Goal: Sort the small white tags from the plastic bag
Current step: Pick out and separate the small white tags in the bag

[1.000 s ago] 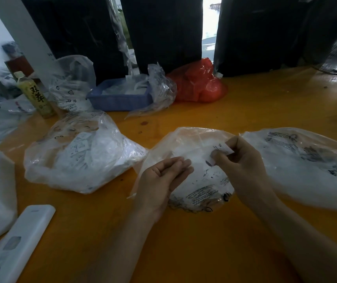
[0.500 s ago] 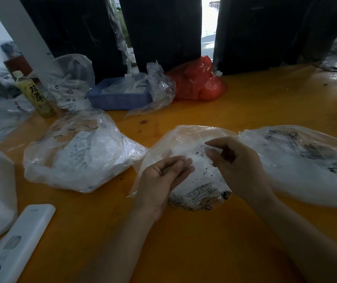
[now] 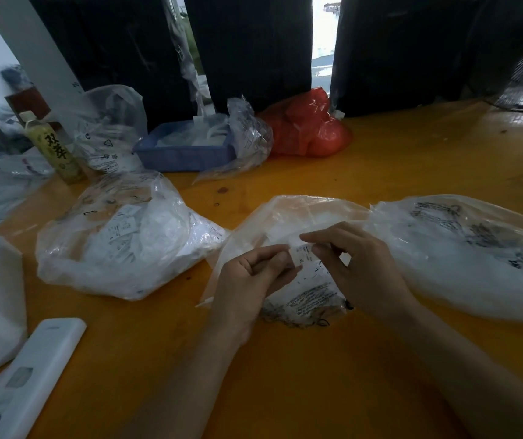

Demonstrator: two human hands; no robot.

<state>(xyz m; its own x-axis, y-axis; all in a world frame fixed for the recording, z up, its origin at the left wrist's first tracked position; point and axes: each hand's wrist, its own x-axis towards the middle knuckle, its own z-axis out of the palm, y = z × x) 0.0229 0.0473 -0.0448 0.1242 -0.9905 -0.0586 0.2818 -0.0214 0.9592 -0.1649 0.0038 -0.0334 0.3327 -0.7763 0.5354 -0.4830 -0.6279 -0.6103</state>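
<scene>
An orange worktable (image 3: 380,185) runs below dark panels, with daylight showing through a gap at the back. From my remote seat, reading left to right: well to the left of the hands lie a white remote-like device (image 3: 29,378) and a yellow drink bottle (image 3: 56,147); nearer, just left of the left hand, sits one clear bag (image 3: 120,242) stuffed with printed white tags. Beyond the hands I count one blue tray (image 3: 184,153) and one red bag (image 3: 307,128). The left hand (image 3: 253,277) is curled, its fingertips pinching one end of a single small white tag (image 3: 302,255); the right hand (image 3: 361,270) pinches the other end between thumb and forefinger, its remaining fingers loosely bent. The tag hangs between the two hands, directly above the middle plastic bag (image 3: 285,223), which lies under both hands. Just right of the right hand lies a third clear bag (image 3: 475,255). That makes three clear bags near the hands and one tag in hand; the tags in the bags are too many and too jumbled to count. I judge the tag featherlight, thin and floppy, best held by its edges with fingertips; the film bags look slippery and crinkly.
</scene>
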